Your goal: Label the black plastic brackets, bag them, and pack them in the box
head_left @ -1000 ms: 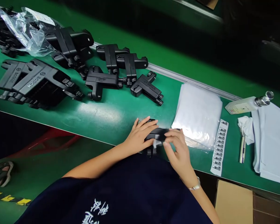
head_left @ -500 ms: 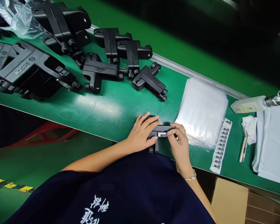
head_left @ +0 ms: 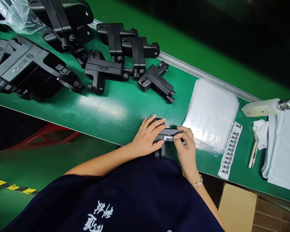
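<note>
At the table's near edge lies a black plastic bracket (head_left: 172, 132) with a T-like shape, its crosspiece partly under my fingers. My left hand (head_left: 146, 137) grips its left part, fingers across the top and thumb at the near side. A small white label (head_left: 168, 138) with dark print lies along the bracket's near side face. The thumb and index finger of my right hand (head_left: 185, 145) pinch at the label's right end, while other fingers rest by the bracket's right end. Whether that label end is fully flat is hidden by the thumb.
Similar black BOSCH brackets (head_left: 157, 80) lie at the back and left. To the right are clear plastic bags (head_left: 211, 112), a label strip (head_left: 230, 151), a bottle (head_left: 261, 108), a pen (head_left: 253, 154), a crumpled tissue (head_left: 260, 129) and white sheets (head_left: 284, 151). A cardboard box (head_left: 238, 206) stands below.
The view has shifted slightly. Both hands keep nearly the same hold on the bracket and label, with hardly any movement of the fingers.
</note>
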A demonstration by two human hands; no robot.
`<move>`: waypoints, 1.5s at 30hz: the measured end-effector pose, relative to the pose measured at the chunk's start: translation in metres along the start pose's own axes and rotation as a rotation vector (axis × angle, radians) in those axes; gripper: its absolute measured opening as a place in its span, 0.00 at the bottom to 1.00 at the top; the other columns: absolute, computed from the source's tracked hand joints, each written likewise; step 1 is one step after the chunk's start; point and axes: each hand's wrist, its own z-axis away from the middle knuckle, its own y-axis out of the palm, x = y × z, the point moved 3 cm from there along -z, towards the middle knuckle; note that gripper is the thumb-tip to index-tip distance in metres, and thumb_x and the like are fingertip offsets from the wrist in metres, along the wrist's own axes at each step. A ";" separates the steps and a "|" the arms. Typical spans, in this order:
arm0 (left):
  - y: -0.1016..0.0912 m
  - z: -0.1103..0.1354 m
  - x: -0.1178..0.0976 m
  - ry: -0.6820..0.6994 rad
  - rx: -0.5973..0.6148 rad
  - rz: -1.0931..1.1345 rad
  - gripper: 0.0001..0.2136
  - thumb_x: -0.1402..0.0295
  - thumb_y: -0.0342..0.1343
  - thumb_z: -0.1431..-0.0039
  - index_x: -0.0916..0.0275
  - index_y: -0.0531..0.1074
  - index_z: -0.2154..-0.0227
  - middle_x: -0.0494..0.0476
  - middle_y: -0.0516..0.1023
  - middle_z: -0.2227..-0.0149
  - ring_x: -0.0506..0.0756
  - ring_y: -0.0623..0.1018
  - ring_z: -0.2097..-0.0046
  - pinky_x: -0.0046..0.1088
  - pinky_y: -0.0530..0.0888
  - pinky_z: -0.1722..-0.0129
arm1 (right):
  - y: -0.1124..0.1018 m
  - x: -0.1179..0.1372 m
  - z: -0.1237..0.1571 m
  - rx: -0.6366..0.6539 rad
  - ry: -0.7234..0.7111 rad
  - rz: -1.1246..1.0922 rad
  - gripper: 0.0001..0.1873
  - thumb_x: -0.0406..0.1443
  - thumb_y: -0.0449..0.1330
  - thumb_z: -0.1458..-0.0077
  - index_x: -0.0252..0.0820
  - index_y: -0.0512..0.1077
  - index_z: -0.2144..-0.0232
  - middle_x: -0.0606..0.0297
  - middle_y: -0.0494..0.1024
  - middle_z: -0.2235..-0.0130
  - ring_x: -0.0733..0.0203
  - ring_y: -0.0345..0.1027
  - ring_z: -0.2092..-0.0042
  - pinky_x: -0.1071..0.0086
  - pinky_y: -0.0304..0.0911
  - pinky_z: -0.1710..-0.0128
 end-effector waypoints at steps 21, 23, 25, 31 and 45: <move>0.002 0.002 0.001 0.093 -0.120 -0.056 0.24 0.62 0.51 0.38 0.65 0.65 0.40 0.69 0.66 0.37 0.70 0.57 0.32 0.57 0.58 0.36 | 0.000 0.000 0.000 -0.005 -0.054 0.064 0.08 0.37 0.57 0.41 0.44 0.69 0.73 0.59 0.70 0.51 0.52 0.63 0.46 0.56 0.60 0.49; -0.002 0.005 0.001 0.169 -0.211 -0.092 0.24 0.60 0.51 0.37 0.66 0.65 0.41 0.70 0.67 0.38 0.69 0.59 0.33 0.54 0.58 0.36 | 0.000 0.000 0.001 -0.010 -0.064 0.085 0.07 0.36 0.57 0.41 0.44 0.68 0.73 0.58 0.70 0.52 0.52 0.63 0.47 0.56 0.61 0.50; -0.008 0.010 -0.002 0.324 -0.305 -0.133 0.21 0.60 0.52 0.36 0.64 0.68 0.44 0.66 0.73 0.41 0.64 0.65 0.35 0.48 0.56 0.34 | 0.000 0.001 0.001 -0.011 -0.083 0.098 0.08 0.36 0.57 0.41 0.44 0.68 0.73 0.59 0.71 0.52 0.53 0.63 0.47 0.56 0.60 0.50; -0.015 0.016 -0.001 0.564 -0.283 -0.201 0.13 0.64 0.54 0.35 0.65 0.73 0.52 0.57 0.82 0.53 0.55 0.78 0.46 0.34 0.57 0.32 | 0.000 0.000 0.000 -0.001 -0.091 0.071 0.08 0.36 0.57 0.41 0.44 0.68 0.74 0.59 0.71 0.53 0.52 0.64 0.47 0.54 0.59 0.48; -0.013 0.018 0.008 0.570 -0.269 -0.149 0.16 0.62 0.56 0.34 0.67 0.72 0.49 0.60 0.81 0.52 0.55 0.77 0.44 0.32 0.66 0.36 | -0.003 -0.002 -0.001 0.041 0.003 -0.095 0.09 0.38 0.58 0.41 0.45 0.69 0.74 0.61 0.71 0.51 0.54 0.62 0.45 0.56 0.56 0.44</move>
